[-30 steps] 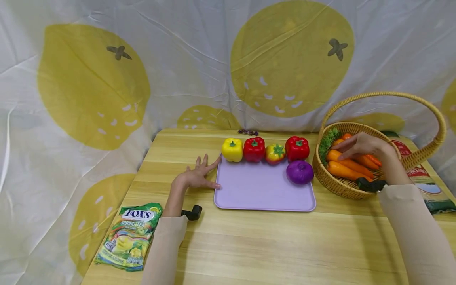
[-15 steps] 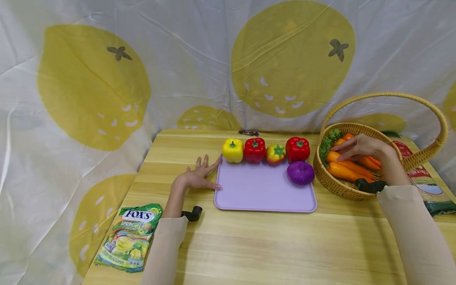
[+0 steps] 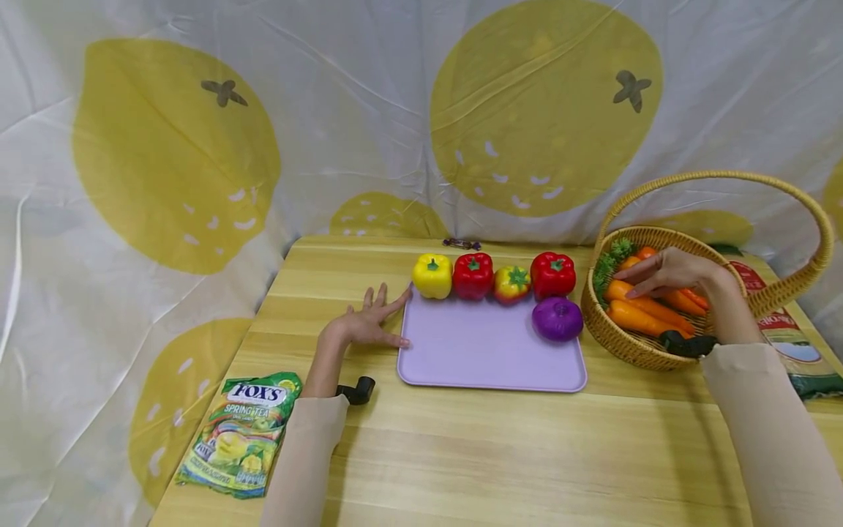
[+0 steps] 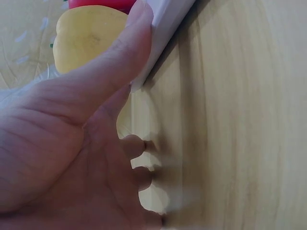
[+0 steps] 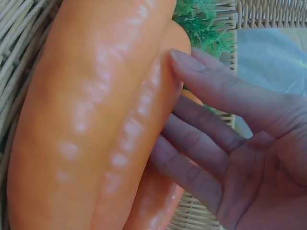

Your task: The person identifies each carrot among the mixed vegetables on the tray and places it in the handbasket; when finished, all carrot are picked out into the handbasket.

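In the head view my left hand (image 3: 364, 326) is spread at the left edge of the lilac tray (image 3: 487, 359). Its thumb presses the tray's side, and the other fingertips meet the tabletop in the left wrist view. My right hand (image 3: 678, 269) reaches into the wicker basket (image 3: 639, 357). There it pinches an orange carrot (image 5: 144, 110), thumb on top and fingers partly hidden behind. Another carrot (image 5: 72, 124) lies alongside. Along the tray's back edge stand a yellow bell pepper (image 3: 432, 277), two red bell peppers (image 3: 473, 277) and a smaller red-yellow pepper (image 3: 512, 284). A purple onion (image 3: 557, 319) sits at the tray's right.
The basket's tall handle (image 3: 744, 176) arches above my right hand. A green candy bag (image 3: 240, 435) lies at the left front. Behind the basket is a red and green bag (image 3: 790, 337). A wrapped candy (image 3: 461, 244) lies near the hanging lemon-print cloth (image 3: 369, 88).
Both hands keep their places, the right one still in the basket. The whole head view shifts slightly; the vegetables and tray have not moved.
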A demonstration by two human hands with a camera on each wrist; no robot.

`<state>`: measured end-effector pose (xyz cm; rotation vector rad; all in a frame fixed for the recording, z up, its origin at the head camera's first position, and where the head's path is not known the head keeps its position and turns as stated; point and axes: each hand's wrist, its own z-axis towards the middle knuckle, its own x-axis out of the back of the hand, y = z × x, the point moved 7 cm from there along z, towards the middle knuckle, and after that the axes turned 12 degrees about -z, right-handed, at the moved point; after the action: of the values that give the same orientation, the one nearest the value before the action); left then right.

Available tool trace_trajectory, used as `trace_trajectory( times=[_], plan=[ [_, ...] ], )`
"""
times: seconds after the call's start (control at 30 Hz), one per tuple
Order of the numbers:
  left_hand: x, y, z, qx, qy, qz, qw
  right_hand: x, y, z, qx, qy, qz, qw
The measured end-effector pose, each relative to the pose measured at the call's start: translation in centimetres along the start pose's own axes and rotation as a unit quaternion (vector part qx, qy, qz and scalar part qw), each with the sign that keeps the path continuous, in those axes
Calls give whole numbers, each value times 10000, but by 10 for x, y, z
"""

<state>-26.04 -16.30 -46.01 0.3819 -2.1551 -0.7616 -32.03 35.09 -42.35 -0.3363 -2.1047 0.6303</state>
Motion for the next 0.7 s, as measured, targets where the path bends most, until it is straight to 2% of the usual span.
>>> trace_trajectory(
  times=[0.17, 0.27, 0.43, 0.6, 0.7],
  plan=[
    [5, 2, -1, -113, -13, -53, 9999, 9, -6, -4, 173, 221, -648, 9975],
    [14, 5, -5, -288, 189, -240, 9991, 16, -14, -12, 356, 340, -977, 9940],
    [37, 16, -17, -612, 981, -432, 9924, 25, -36, -31, 558, 628, -1135, 9900],
    [56, 34, -28, -938, 1836, -372, 9778, 23, -68, -51, 806, 829, -1179, 9863],
    [63, 43, -33, -1001, 2136, -311, 9713, 16, -93, -61, 1049, 827, -1089, 9850]
  ],
)
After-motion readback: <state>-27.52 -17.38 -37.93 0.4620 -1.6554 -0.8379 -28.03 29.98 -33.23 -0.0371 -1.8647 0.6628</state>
